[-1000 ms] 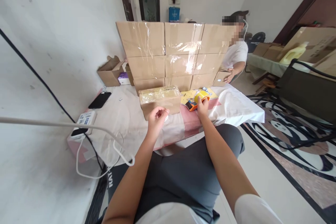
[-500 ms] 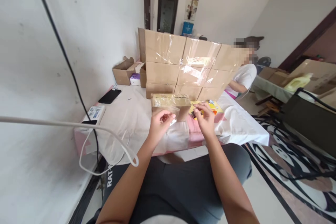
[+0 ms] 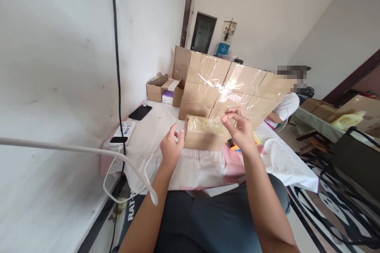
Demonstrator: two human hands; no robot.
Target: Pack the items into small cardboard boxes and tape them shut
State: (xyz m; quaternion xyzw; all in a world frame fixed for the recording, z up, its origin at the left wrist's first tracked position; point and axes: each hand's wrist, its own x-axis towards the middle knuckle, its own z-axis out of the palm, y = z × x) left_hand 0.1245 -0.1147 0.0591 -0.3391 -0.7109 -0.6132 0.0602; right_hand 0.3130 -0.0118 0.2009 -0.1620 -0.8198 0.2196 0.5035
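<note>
A small cardboard box (image 3: 204, 140) lies on the table in front of me, with shiny clear tape (image 3: 202, 123) over its top. My left hand (image 3: 172, 145) is at the box's left end, its thumb and fingers apart, holding nothing I can see. Above the box's right end, my right hand (image 3: 239, 126) has thumb and forefinger pinched together. A glossy bit of the clear tape reaches toward those fingertips. Below the right hand lies an orange and black object (image 3: 233, 145), partly hidden by the wrist, so its kind is unclear.
A wall of taped cartons (image 3: 219, 83) stands behind the box. To the left are a black phone (image 3: 140, 112), a white box (image 3: 126, 131) and an open carton (image 3: 156, 91). A white cable (image 3: 89, 148) crosses in front. A person (image 3: 286, 104) sits beyond the cartons.
My left hand has opened and moved to the box's left end. My right hand has risen over its right end, pinching. The box shows more squarely, and the view has shifted.
</note>
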